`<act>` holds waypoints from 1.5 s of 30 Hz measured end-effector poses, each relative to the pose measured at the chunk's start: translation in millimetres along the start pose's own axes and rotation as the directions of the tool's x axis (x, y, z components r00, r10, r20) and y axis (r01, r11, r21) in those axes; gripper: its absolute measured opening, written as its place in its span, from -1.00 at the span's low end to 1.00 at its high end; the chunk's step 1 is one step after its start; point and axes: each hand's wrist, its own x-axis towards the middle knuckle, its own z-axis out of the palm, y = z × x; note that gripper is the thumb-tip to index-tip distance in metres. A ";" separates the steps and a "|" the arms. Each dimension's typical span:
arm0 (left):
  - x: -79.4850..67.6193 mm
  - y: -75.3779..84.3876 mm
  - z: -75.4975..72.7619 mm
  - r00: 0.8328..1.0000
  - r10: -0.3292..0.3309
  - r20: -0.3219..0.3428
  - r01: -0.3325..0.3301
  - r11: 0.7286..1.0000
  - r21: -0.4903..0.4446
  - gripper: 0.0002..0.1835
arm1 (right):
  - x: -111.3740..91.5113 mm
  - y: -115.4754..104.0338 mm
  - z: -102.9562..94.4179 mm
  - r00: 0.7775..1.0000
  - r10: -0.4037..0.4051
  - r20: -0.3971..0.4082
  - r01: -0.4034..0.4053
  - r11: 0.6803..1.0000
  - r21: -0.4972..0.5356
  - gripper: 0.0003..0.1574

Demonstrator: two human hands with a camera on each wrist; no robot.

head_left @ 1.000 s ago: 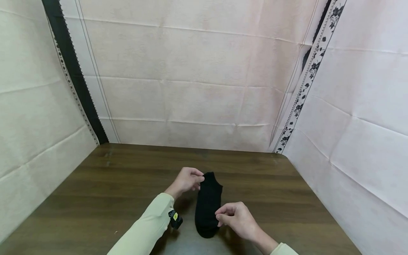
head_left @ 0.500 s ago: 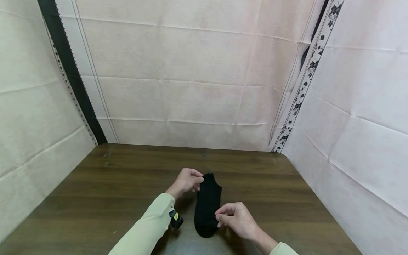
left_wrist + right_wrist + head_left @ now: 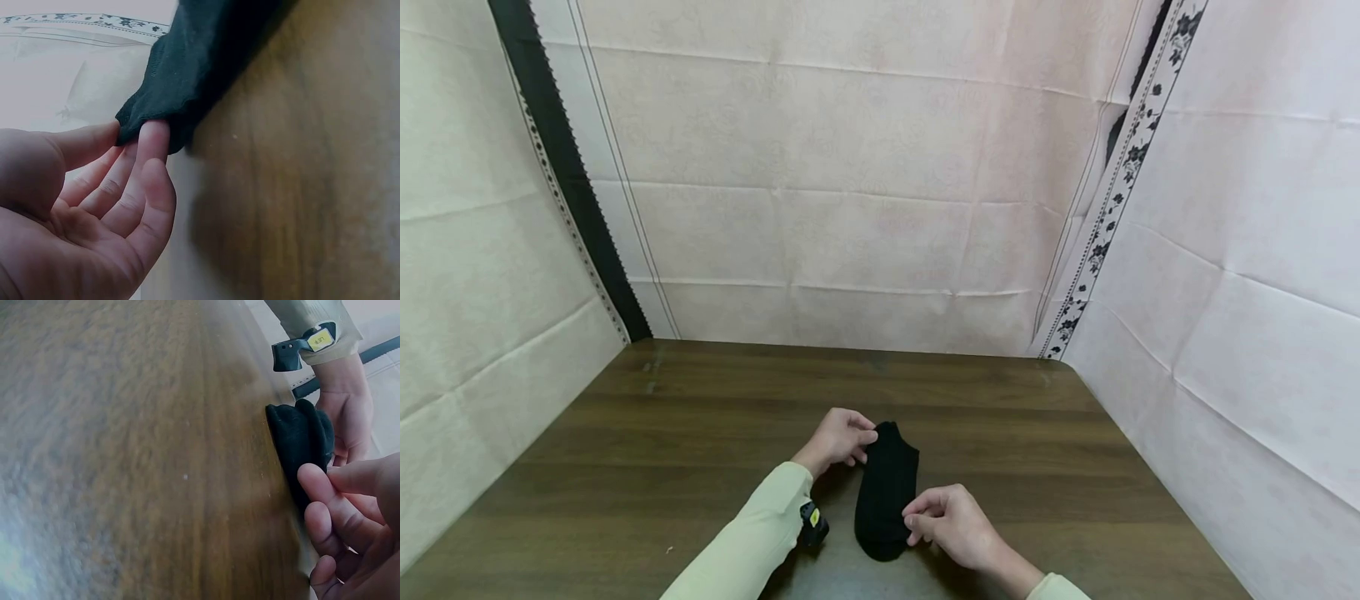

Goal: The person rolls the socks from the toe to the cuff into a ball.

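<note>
A black ankle sock [image 3: 887,496] stretches lengthwise over the table, its opening at the far end and its rounded toe toward me. My left hand [image 3: 838,437] pinches the far left corner by the opening. In the left wrist view the thumb and a finger of that hand hold the edge of the sock [image 3: 187,69]. Lower down, my right hand [image 3: 955,525] grips the sock's right side near the toe between thumb and index finger. Seen from the right wrist, the sock [image 3: 290,428] shows folded layers, with the left hand [image 3: 347,419] behind it.
Under the hands lies a brown wood-grain table [image 3: 700,467]. White cloth [image 3: 850,208] hangs behind it and along both sides, with a dark floral border [image 3: 1101,242] at the right. A small black camera [image 3: 812,525] is strapped to the left sleeve.
The far end of the sock and my left hand have come slightly nearer to me. The right hand has shifted slightly down and left, still gripping the sock's side.
</note>
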 end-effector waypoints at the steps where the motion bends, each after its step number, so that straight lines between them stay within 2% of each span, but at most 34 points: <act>1: 0.2 -0.9 0.5 1.000 0.007 0.002 -0.007 1.000 0.005 -0.84 | 0.2 0.5 0.4 1.000 0.004 0.000 -0.004 1.000 0.001 -0.90; 11: 1.0 -3.8 2.1 1.000 0.024 -0.002 -0.024 1.000 0.017 -0.85 | 1.2 1.0 0.6 1.000 0.008 -0.003 -0.008 1.000 0.000 -0.91; 15: -1.6 -3.7 -0.4 0.999 0.029 -0.015 -0.028 0.998 0.052 -0.84 | 0.9 -0.6 -0.3 1.000 -0.003 -0.012 0.003 1.000 -0.020 -0.91; 20: -9.5 -2.9 -6.3 0.997 0.066 -0.027 -0.062 0.989 0.136 -0.84 | -1.4 -4.9 -4.6 0.997 -0.051 -0.064 0.043 0.990 -0.133 -0.95; 25: -25.9 1.1 -14.6 0.987 0.159 -0.019 -0.149 0.954 0.260 -0.89 | -3.5 -10.3 -8.4 0.982 -0.172 -0.079 0.144 0.950 -0.278 -0.95; 27: -35.7 2.6 -18.1 0.979 0.206 0.002 -0.196 0.930 0.311 -0.94 | -3.2 -11.8 -8.6 0.969 -0.240 -0.051 0.212 0.923 -0.320 -0.96; 31: -57.3 3.8 -22.0 0.954 0.288 0.083 -0.298 0.873 0.386 -0.96 | -3.1 -12.5 -4.4 0.918 -0.393 0.044 0.379 0.843 -0.382 -0.97; 35: -78.7 3.7 -20.2 0.907 0.380 0.182 -0.420 0.785 0.456 -0.95 | -5.8 -12.1 -1.2 0.860 -0.493 0.133 0.489 0.722 -0.489 -0.95; 38: -94.4 5.1 -15.5 0.862 0.445 0.244 -0.505 0.711 0.489 -0.93 | -7.6 -10.8 -0.9 0.817 -0.546 0.185 0.546 0.631 -0.551 -0.91; 42: -109.7 6.1 -8.1 0.815 0.490 0.310 -0.579 0.654 0.487 -0.92 | -7.0 -9.8 -0.4 0.763 -0.610 0.213 0.595 0.535 -0.600 -0.89; 45: -116.3 4.7 -3.1 0.794 0.496 0.351 -0.607 0.625 0.490 -0.94 | -6.7 -8.8 0.1 0.743 -0.633 0.218 0.604 0.493 -0.626 -0.86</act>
